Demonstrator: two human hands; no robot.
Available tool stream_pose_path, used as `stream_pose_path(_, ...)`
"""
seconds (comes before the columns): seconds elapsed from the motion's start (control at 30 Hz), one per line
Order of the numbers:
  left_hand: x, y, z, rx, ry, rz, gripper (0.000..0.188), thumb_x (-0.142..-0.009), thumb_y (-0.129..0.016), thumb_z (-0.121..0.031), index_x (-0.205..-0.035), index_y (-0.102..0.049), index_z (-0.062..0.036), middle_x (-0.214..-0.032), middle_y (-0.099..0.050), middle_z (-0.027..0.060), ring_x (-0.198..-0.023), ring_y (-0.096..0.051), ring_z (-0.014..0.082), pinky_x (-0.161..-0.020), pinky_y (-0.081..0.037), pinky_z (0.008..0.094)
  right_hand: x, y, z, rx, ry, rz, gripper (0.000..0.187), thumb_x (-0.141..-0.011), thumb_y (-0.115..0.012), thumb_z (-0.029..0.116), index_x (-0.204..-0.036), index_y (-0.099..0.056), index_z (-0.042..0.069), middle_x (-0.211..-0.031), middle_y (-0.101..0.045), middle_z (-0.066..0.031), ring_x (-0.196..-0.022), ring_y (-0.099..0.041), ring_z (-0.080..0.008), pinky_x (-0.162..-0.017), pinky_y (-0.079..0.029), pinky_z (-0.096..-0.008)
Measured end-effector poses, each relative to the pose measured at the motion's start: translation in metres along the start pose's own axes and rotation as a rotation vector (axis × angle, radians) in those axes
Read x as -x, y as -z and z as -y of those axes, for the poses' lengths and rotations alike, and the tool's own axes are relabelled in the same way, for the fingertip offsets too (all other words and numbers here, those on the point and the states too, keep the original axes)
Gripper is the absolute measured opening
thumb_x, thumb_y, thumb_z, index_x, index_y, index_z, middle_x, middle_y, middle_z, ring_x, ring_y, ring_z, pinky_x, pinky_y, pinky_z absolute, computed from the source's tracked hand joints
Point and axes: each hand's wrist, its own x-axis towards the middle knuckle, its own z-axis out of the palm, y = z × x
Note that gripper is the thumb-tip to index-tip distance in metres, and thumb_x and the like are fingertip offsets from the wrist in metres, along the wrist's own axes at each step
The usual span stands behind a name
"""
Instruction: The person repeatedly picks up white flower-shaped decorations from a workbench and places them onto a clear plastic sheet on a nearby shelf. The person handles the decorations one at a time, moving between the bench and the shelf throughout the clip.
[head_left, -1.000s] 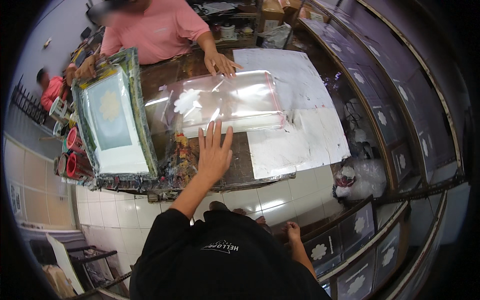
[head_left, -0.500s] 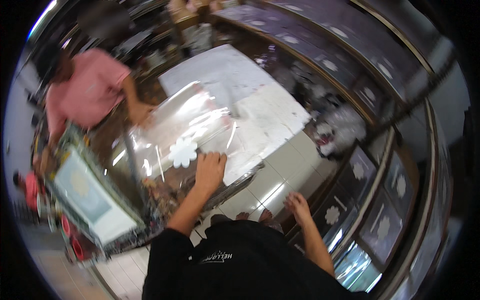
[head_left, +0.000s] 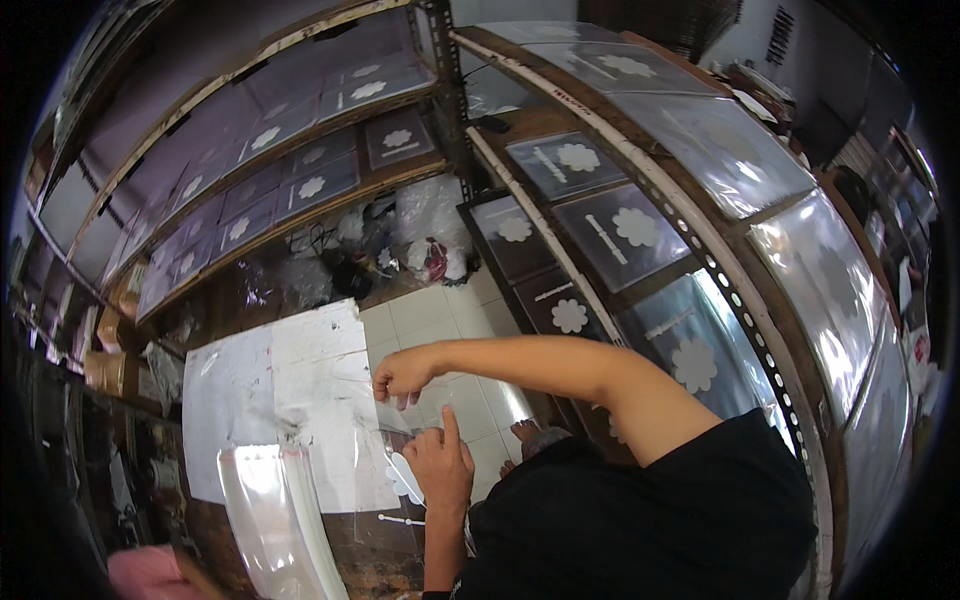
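Observation:
A clear plastic sheet [head_left: 388, 540] with a white flower shape [head_left: 398, 478] and a thin white strip [head_left: 400, 519] hangs over the near edge of the worktable, in front of me. My right hand [head_left: 402, 376] reaches across from the right, its fingers pinched at the far end of the sheet. Closer to me, my left hand [head_left: 440, 468] is at the sheet's right side, index finger stretched out, the others curled on it. Its thumb is hidden. White boards [head_left: 230, 370] lie on the table beyond, with a pile of glossy clear sheets [head_left: 265, 520] to the left.
Racks [head_left: 575, 225] at the right and a far shelf [head_left: 290, 160] carry flower-printed clear sheets. Crumpled plastic bags [head_left: 430, 225] lie below the far shelf. Another person's pink sleeve [head_left: 150, 573] shows at lower left. Cardboard boxes [head_left: 105, 370] stand at the left.
My view has swung right toward the racks. My right hand has come across to the table, close to the left hand. The flower-printed sheet now lies between my hands, apart from the pile.

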Motion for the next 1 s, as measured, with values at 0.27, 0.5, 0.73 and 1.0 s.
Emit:
stream_pose_path(0.27, -0.050, 0.053, -0.043, 0.446, -0.289, -0.402, 0.050, -0.079, -0.071, -0.015, -0.127, -0.061, -0.0040, -0.088, -0.056, 0.0057, -0.077, -0.051, 0.0238, -0.075, -0.038, 0.0408, 0.114, 0.124, 0.168, 0.861, 0.119, -0.198, 0.033, -0.084, -0.052, 0.000, -0.114, -0.065, -0.001, -0.115, -0.069, -0.0160, -0.086, -0.070, -0.0245, -0.074, -0.058, -0.0356)
stream_pose_path(0.5, -0.057, 0.011, -0.022, 0.479, -0.158, -0.378, 0.037, -0.079, -0.069, -0.010, -0.115, -0.065, -0.0020, -0.086, -0.056, 0.0078, -0.077, -0.053, 0.0252, -0.073, -0.040, 0.0397, 0.362, 0.202, 0.264, 0.560, -0.070, -0.769, 0.028, -0.087, -0.061, 0.005, -0.115, -0.063, 0.003, -0.099, -0.066, -0.0101, -0.087, -0.067, -0.0166, -0.074, -0.057, -0.0286)
stream_pose_path(0.73, -0.037, -0.100, 0.006, 0.460, -0.038, 0.009, 0.027, -0.083, -0.067, -0.010, -0.108, -0.068, -0.0026, -0.086, -0.059, 0.0129, -0.082, -0.058, 0.0322, -0.075, -0.044, 0.0440, 0.589, 0.212, 0.220, 0.382, -0.443, -1.239, 0.024, -0.082, -0.056, -0.001, -0.106, -0.059, -0.001, -0.100, -0.066, -0.0119, -0.087, -0.069, -0.0197, -0.070, -0.057, -0.0302)
stream_pose_path(1.0, 0.009, -0.172, 0.005, 0.535, 0.058, 0.409, 0.022, -0.087, -0.064, -0.016, -0.103, -0.071, -0.0030, -0.089, -0.066, 0.0158, -0.084, -0.065, 0.0337, -0.076, -0.050, 0.0455, 0.678, 0.231, 0.099, 0.326, -0.902, -1.315, 0.019, -0.083, -0.054, 0.000, -0.100, -0.060, 0.006, -0.096, -0.065, -0.0098, -0.083, -0.068, -0.0179, -0.062, -0.055, -0.0340)
